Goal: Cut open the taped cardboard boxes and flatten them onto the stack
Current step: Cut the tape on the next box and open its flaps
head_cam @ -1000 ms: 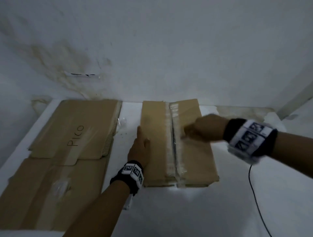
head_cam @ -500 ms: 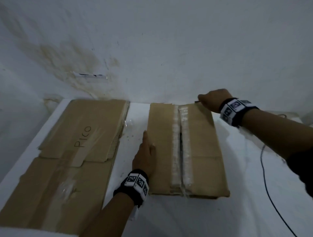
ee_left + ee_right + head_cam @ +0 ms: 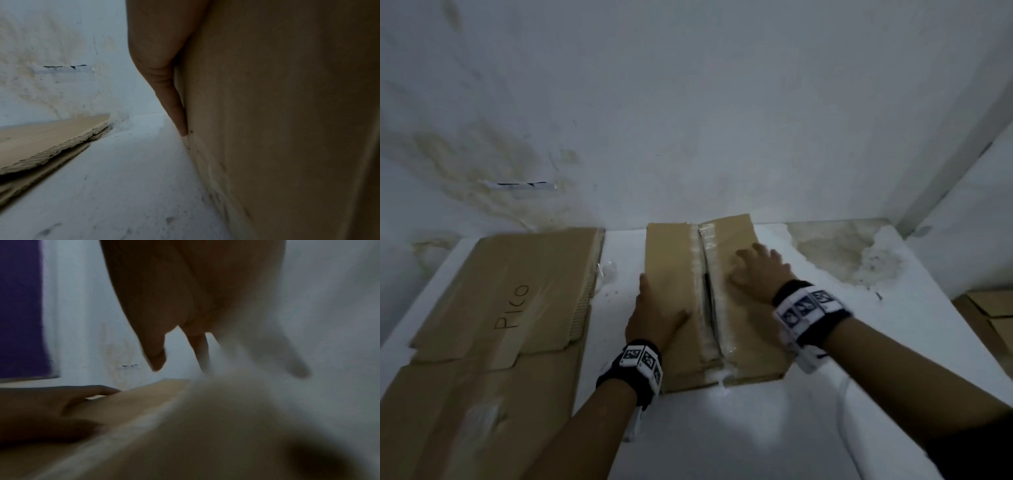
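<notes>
Cardboard box (image 3: 719,301) lies at the table's (image 3: 722,438) back edge, tape seam slit, not yet flattened; left hand (image 3: 654,318) and right hand (image 3: 760,274) press it with straight fingers. Stack (image 3: 493,329) waits left.

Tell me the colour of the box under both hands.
Plain brown cardboard box, clear-taped seam; head view shows it best.
</notes>
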